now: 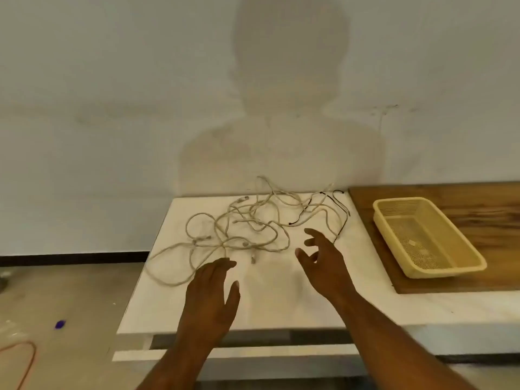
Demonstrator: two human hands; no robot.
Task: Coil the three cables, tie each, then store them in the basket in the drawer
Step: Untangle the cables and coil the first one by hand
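Note:
A loose tangle of beige cables (239, 229) sprawls over the back half of the white table (267, 305), one loop hanging past the left edge. A thin black cable (342, 209) lies at the tangle's right side. My left hand (211, 294) hovers just in front of the tangle with fingers straight, holding nothing. My right hand (323, 260) is raised near the black cable, fingers spread and loosely bent, empty. A yellow plastic basket (475, 257) sits on the wooden surface to the right. No drawer is visible.
The wooden board (492, 206) with the basket adjoins the table's right side. A plain wall stands right behind the table. On the floor at left lie an orange cord (28, 358) and a small purple object (60, 324).

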